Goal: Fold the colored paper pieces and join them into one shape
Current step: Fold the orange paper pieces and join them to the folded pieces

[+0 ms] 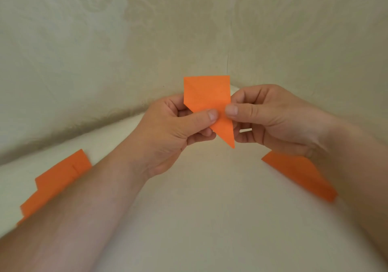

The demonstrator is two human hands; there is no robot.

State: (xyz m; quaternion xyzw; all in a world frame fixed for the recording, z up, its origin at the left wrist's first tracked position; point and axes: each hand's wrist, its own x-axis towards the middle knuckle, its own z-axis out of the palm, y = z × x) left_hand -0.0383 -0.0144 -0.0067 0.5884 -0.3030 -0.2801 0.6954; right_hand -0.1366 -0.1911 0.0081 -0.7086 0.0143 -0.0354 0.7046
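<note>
Head view, orange stack (pixel 56 183) left, forearm-overlapped — orange piece (pixel 298 173) right

Your left hand (pixel 178 129) and right hand (pixel 270 118) hold the folded paper piece (pixel 206 101) between them, above the table (pixel 199 219). A paper stack (pixel 56 183) lies at left, a single piece (pixel 300 173) at right under your wrist; the wall (pixel 126 41) stands behind.

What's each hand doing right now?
Left hand: pinching the folded orange paper piece.
Right hand: pinching the same piece.
</note>
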